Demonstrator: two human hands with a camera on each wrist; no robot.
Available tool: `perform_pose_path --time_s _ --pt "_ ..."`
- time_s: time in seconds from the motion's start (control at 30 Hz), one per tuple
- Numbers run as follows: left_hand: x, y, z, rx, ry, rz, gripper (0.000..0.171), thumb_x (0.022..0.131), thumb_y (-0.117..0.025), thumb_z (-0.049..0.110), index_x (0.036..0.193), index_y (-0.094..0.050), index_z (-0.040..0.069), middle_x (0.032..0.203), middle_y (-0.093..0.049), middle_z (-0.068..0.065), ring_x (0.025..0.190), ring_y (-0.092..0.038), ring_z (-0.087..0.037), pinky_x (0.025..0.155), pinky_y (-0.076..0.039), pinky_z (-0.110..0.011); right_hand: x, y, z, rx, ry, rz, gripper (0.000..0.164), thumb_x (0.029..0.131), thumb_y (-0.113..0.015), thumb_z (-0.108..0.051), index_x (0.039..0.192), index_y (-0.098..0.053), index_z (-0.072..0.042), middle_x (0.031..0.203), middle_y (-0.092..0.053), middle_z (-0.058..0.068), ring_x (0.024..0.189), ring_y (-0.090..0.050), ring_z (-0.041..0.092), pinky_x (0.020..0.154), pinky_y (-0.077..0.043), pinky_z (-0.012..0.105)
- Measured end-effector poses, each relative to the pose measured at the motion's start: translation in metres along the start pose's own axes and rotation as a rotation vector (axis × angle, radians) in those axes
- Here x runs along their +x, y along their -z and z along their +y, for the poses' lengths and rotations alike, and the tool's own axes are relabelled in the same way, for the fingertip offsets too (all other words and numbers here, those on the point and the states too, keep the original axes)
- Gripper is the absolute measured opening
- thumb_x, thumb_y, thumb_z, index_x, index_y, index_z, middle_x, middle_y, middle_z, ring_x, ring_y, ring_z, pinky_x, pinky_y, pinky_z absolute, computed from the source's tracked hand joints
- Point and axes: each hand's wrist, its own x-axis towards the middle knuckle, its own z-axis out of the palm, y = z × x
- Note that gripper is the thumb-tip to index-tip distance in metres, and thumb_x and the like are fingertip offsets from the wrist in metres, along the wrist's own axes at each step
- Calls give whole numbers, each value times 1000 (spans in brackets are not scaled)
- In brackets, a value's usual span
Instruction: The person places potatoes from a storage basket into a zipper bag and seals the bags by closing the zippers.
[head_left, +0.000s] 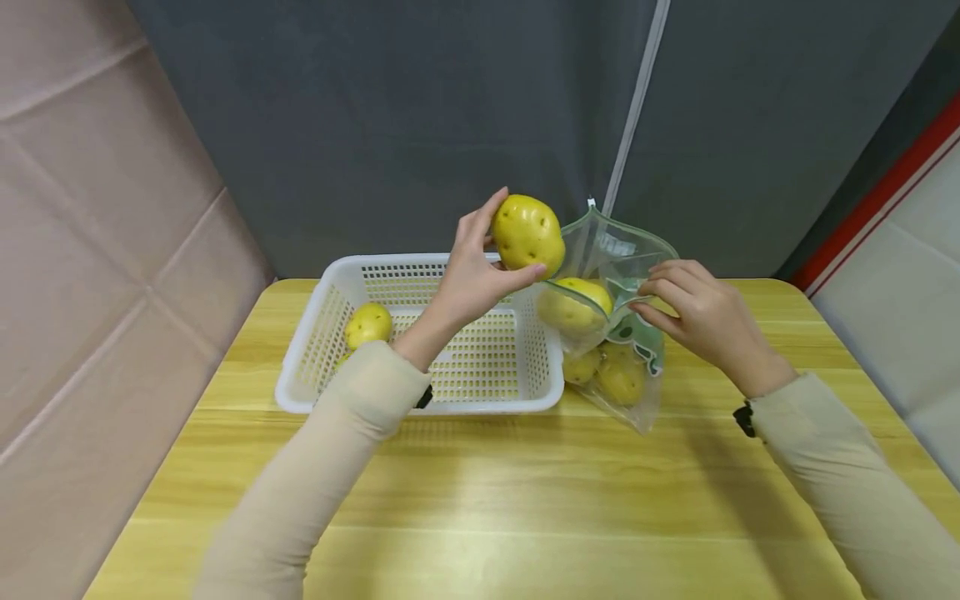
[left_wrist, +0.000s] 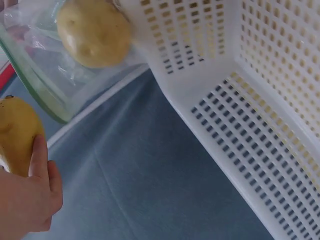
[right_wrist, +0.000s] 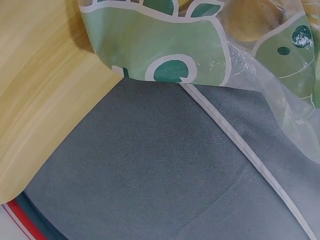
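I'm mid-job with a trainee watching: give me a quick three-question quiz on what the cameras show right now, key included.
1. What does the left hand hold?
2. True or false: the white basket lies to the left of the clear bag in the head view.
3. Which does the right hand pinch?
A) the basket's rim
B) the edge of the bag's mouth
C) a potato

Key:
1. A yellow potato.
2. True.
3. B.

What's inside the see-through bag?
At least three yellow potatoes show in the bag: one nearer its mouth, two lower down. Its green print hides part of the inside; anything behind that can't be seen.
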Motion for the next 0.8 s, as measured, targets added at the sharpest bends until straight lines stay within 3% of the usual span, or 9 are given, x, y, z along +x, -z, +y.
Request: perform_pose_path --time_s 0.2,0.57,0.8 --pt "3 -14 5 20 1 -43 99 75 -81 22 153 -20 27 151 -24 -10 125 -46 -21 91 -55 -30 1 2 -1 -4 -2 -15 51 98 -45 -43 85 -70 1 86 -69 16 84 -63 32 67 -55 43" --pt "5 -27 9 81 -7 -103 97 76 -80 23 153 -21 24 153 -26 -8 118 -49 -19 86 -55 -23 -1 5 -1 -29 -18 -96 50 98 -45 -42 88 -69 0 89 -68 17 89 -63 31 72 -56 41" --pt "7 -33 11 139 -33 -121 96 76 -80 21 153 -23 18 153 -31 -8 122 -51 -19 85 -55 -21 0 3 -1 -29 3 -48 53 99 -43 -43 85 -69 1 86 -68 17 85 -62 32 70 -56 42"
